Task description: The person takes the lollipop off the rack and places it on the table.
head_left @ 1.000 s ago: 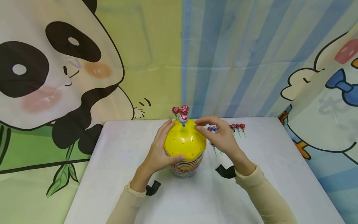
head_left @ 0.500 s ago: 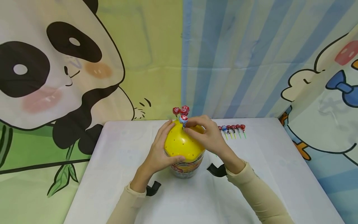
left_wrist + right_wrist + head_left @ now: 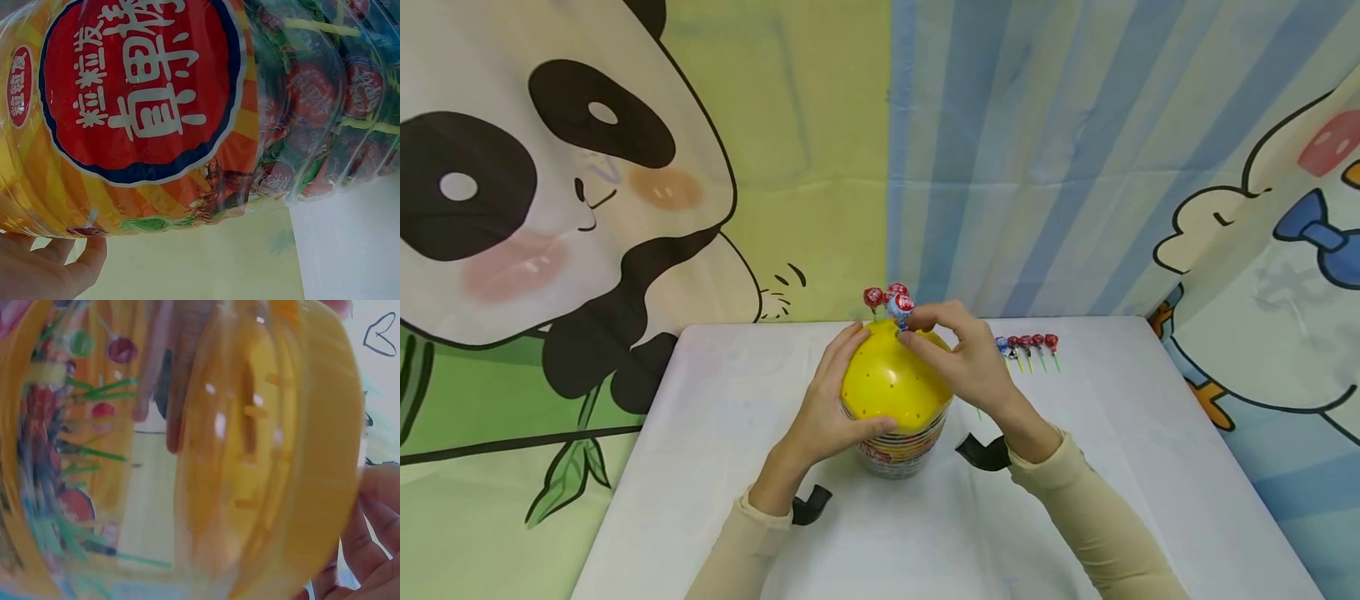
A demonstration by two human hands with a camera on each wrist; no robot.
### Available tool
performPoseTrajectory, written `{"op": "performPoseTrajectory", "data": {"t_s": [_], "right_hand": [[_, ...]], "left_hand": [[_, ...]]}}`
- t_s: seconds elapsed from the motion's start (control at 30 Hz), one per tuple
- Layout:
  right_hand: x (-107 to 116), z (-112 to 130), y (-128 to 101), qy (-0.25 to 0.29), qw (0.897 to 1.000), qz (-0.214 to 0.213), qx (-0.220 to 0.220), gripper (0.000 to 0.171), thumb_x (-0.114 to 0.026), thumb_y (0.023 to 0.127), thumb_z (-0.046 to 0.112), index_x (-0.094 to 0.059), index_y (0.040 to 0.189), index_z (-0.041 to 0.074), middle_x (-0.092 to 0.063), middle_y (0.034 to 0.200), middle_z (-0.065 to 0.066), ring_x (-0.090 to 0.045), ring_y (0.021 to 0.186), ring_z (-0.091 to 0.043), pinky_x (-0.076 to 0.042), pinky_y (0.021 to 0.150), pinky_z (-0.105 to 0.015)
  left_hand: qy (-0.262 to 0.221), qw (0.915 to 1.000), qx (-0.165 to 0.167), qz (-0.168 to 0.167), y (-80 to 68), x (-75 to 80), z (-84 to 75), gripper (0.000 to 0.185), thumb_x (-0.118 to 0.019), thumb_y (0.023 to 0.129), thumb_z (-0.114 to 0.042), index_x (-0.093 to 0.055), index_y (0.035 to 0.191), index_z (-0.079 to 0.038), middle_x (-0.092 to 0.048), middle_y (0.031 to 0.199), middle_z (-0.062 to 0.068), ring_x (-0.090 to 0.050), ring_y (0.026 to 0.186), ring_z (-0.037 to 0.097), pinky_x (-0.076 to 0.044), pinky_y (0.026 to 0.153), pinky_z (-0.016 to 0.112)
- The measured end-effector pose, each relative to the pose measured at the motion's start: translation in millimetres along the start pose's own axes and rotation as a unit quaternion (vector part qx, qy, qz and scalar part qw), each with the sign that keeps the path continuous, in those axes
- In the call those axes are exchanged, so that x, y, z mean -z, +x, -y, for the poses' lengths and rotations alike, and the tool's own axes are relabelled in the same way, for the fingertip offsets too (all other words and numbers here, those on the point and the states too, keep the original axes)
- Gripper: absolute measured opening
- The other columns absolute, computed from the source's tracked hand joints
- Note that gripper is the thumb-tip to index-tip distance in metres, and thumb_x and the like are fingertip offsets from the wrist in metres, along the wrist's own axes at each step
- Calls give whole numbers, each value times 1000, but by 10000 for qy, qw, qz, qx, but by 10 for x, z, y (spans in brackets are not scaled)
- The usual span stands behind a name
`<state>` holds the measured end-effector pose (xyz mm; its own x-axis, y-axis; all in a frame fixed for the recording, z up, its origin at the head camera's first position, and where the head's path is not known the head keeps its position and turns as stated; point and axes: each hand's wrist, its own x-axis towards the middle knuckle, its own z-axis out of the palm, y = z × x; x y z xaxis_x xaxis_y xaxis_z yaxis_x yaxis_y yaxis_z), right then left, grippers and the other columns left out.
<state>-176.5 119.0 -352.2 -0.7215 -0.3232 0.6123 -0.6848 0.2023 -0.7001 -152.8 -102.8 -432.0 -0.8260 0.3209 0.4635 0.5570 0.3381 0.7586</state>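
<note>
A clear plastic jar [image 3: 897, 457] of wrapped lollipops stands upright under its yellow domed lid [image 3: 891, 379], which is dotted with small holes. My left hand [image 3: 820, 408] grips the lid's side, fingers behind and thumb across the front rim. At the top of the lid my right hand [image 3: 966, 354] pinches a blue-and-red lollipop [image 3: 900, 306] just below its head; the fingertips hide its stick. Two red lollipops [image 3: 873, 297] stand in the lid right behind it. In the left wrist view the jar's printed label [image 3: 150, 94] fills much of the frame.
A row of loose lollipops [image 3: 1037, 341] lies on the white table [image 3: 1112, 467] to the right of the jar, partly hidden by the right hand. Behind the table hangs a printed curtain [image 3: 1015, 167]. Each wrist carries a black mount [image 3: 983, 454].
My right hand has moved left from the lid's right side and taken hold of the blue-and-red lollipop, which has shifted slightly up and right. My left hand has stayed on the lid.
</note>
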Motion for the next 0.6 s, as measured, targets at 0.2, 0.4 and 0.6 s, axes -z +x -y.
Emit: {"op": "performPoseTrajectory", "data": {"t_s": [0.2, 0.4, 0.6], "right_hand": [[186, -64, -91, -282, 9986, -295, -338, 19, -72, 90, 0, -73, 108, 6, -67, 103, -4, -53, 96, -20, -46, 81, -39], [426, -267, -295, -711, 9917, -505, -948, 21, -73, 90, 1, -72, 111, 4, -68, 105, -9, -55, 95, -18, -46, 80, -36], [663, -693, -619, -1246, 9797, -523, -1479, 19, -73, 92, 8, -72, 110, 5, -70, 95, -6, -57, 86, -14, -46, 75, -33]], "left_hand": [[-3, 10000, 44, -25, 11, -9, 5, 104, -73, 74, -72, -28, 158, -32, -19, 164, -3, -30, 143, 22, -42, 103, 56], [-1, 9999, 101, -76, 8, -24, 14, 103, -74, 73, -71, -29, 157, -34, -20, 163, -2, -31, 143, 23, -42, 103, 57], [-33, 9999, 58, -90, 3, -20, 15, 103, -75, 73, -71, -29, 157, -33, -21, 163, 2, -31, 143, 24, -41, 103, 58]]}}
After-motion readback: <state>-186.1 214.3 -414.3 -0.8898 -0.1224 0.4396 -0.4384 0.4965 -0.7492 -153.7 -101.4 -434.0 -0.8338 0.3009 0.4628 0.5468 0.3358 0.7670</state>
